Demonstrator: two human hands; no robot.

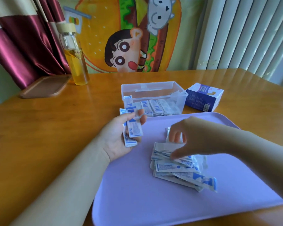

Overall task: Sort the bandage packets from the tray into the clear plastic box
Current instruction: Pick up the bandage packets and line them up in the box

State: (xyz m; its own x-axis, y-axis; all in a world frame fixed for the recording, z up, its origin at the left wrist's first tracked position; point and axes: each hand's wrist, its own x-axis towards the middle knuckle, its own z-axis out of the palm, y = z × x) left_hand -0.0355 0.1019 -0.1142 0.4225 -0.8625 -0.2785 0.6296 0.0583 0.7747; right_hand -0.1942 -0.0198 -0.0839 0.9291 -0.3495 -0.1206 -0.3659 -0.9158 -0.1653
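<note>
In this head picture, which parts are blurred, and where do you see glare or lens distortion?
Head view: the right hand and the fingertips of the left hand are motion-blurred; daylight glares off the table at far right; the wide lens makes the white slats lean; print on the bandage packets is unreadable.

Left hand: I am gripping a bunch of bandage packets between my thumb and curled fingers, palm up.
Right hand: I am pinching a top packet in my fingertips.
Pile: it is lying right under my right fingers, on the lilac tray.
Clear plastic box: it is sitting just beyond my left fingertips, holding rows of boxed packets.
Blue carton: it is lying beyond my right fingers, beside the box.
</note>
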